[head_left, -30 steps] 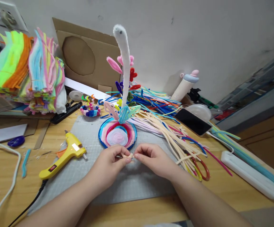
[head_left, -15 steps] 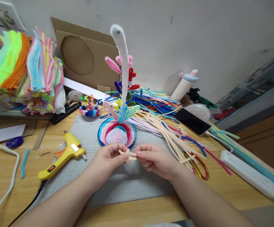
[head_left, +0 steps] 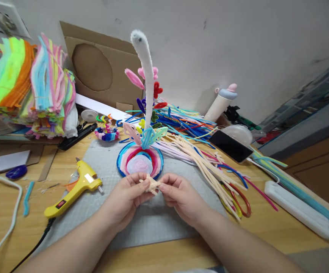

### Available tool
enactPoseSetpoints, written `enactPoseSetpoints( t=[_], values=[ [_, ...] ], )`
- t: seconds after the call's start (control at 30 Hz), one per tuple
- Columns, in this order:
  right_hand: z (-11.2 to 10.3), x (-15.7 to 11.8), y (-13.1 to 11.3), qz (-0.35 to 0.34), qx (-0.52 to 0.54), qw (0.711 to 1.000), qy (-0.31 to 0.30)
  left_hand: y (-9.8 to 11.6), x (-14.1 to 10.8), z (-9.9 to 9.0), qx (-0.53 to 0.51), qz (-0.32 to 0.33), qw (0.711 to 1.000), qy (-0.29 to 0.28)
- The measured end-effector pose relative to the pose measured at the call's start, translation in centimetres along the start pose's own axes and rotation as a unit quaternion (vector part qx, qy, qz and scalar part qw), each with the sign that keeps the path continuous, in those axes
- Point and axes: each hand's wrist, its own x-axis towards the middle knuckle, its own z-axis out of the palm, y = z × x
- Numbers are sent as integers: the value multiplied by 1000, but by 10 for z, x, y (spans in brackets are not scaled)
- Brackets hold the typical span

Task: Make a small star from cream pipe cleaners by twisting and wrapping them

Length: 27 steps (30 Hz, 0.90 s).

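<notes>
Between my hands is a small bent piece of cream pipe cleaner (head_left: 152,185). My left hand (head_left: 132,191) pinches its left side between thumb and fingers. My right hand (head_left: 178,193) grips the right end with thumb and forefinger; its other fingers are curled under. Just behind them stands a pipe-cleaner craft: a round base (head_left: 120,161) of blue, pink and red rings, with a tall fuzzy white stem (head_left: 148,79) rising from it. Pink, red, purple and green looped shapes surround the stem. Both hands hover over the grey cutting mat (head_left: 153,227).
A yellow glue gun (head_left: 76,189) lies left on the mat. Loose cream pipe cleaners (head_left: 204,163) spread to the right, near a black phone (head_left: 231,146) and a white power strip (head_left: 298,208). Bundled pipe cleaners (head_left: 13,76) stand at back left. Cardboard (head_left: 93,68) leans on the wall.
My hands have drawn slightly closer together. The cream piece now looks more bunched and sits a little further left, and my right fingers have moved in toward it.
</notes>
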Motion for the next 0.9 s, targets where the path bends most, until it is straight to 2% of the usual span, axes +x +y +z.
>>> enactPoseSetpoints(
  t=[0.23, 0.33, 0.43, 0.63, 0.77, 0.9],
  values=[
    [11, -5, 7, -76, -76, 990, 89, -8, 1, 2, 21, 64, 997, 44],
    [13, -4, 10, -89, -61, 988, 113, -10, 2, 2, 63, 99, 991, 64],
    [13, -3, 11, -93, -41, 986, 131, -8, 1, 2, 115, 108, 986, 54],
    [11, -3, 10, -96, -52, 985, 131, -6, 0, 3, 192, 115, 974, 23],
    [12, -3, 11, -104, -90, 982, 129, -8, 1, 5, 221, 145, 961, 74],
    [11, -4, 12, -141, -225, 956, 127, -9, 1, 6, 228, 159, 954, 111]
  ],
)
